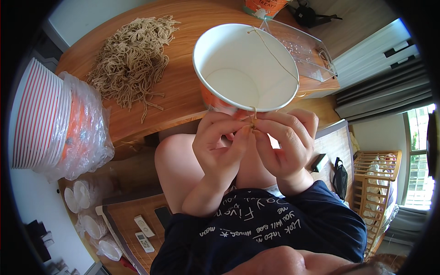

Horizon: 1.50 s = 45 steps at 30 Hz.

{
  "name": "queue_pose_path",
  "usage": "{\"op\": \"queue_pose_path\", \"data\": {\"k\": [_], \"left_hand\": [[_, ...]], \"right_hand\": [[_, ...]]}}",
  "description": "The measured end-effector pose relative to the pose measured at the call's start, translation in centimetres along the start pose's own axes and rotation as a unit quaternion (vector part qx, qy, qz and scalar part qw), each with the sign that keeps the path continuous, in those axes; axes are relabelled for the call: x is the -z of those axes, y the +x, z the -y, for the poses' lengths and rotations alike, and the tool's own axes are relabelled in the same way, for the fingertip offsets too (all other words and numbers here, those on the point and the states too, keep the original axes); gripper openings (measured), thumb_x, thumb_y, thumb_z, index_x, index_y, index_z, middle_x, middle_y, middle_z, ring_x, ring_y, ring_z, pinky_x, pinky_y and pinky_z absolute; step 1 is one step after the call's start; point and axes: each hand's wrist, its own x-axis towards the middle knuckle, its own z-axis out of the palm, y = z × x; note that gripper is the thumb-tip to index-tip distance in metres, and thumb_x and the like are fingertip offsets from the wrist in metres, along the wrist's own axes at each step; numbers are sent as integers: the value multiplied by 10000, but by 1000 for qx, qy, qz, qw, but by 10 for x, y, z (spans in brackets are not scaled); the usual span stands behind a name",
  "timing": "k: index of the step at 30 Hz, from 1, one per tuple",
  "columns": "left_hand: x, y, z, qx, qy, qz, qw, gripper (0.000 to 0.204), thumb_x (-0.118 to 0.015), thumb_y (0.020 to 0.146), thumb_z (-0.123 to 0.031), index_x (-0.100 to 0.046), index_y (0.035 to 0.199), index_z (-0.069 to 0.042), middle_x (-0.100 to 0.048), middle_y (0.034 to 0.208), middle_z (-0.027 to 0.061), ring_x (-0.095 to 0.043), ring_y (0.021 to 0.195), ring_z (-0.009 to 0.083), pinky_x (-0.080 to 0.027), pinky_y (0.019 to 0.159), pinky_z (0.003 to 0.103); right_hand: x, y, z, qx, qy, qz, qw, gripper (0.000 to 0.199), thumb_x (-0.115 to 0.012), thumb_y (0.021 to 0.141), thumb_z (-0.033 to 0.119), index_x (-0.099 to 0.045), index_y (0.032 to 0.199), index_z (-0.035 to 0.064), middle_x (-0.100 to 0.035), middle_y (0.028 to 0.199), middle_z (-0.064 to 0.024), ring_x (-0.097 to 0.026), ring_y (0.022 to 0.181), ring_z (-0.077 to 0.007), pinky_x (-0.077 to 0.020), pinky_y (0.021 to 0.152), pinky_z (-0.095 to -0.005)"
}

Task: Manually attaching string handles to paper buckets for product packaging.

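Head view: my left fingers (228, 124) and right fingers (278, 123) pinch a thin cord (255, 112), likely for control, just outside the white-lined bucket (220, 57), set by the desk (181, 75) edge, presumably for reach.

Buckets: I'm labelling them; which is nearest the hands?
The bucket showing its white inside, by the left hand and right hand; the wrapped stack sits left, another bucket beyond.

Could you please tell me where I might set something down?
The wooden tabletop is bare between the beige cord pile and the open bucket, down to the near edge. It is crowded right of the bucket, with the clear tray, and before it, where the left hand and right hand pinch cord.
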Motion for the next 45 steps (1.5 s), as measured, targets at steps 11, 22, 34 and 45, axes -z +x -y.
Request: {"op": "queue_pose_path", "data": {"k": [11, 22, 34, 45], "left_hand": [[-1, 0, -3, 9, 37, -7, 999, 95, -727, 794, 2, -710, 886, -11, -597, 913, 46, -535, 751, 90, -412, 590, 196], [0, -3, -2, 13, 33, -12, 999, 116, -733, 770, 18, -717, 881, -10, -604, 908, 49, -535, 741, 97, -428, 628, 214], [-1, -1, -13, -40, 192, -30, 980, 171, -757, 694, 41, -735, 844, -37, -620, 870, 39, -585, 757, 153, -465, 645, 253], [-3, -2, 0, -67, 140, -21, 988, 147, -752, 719, 14, -725, 848, -51, -622, 878, 40, -580, 777, 142, -455, 642, 253]], "right_hand": [[-6, -3, -4, 12, 4, -18, 1000, 243, -750, 702, 124, -697, 939, 132, -688, 927, 22, -573, 801, -174, -390, 752, -318], [0, -1, 2, -2, 11, 12, 1000, 227, -721, 732, 58, -686, 955, 83, -690, 933, -23, -581, 830, -202, -419, 757, -319], [-8, -4, -5, 42, -36, -1, 998, 283, -730, 712, 183, -679, 984, 124, -676, 943, 19, -571, 855, -176, -379, 808, -334], [-7, -4, -9, 44, -32, -24, 998, 270, -730, 677, 149, -684, 942, 121, -678, 926, 16, -575, 814, -176, -396, 766, -318]]}}
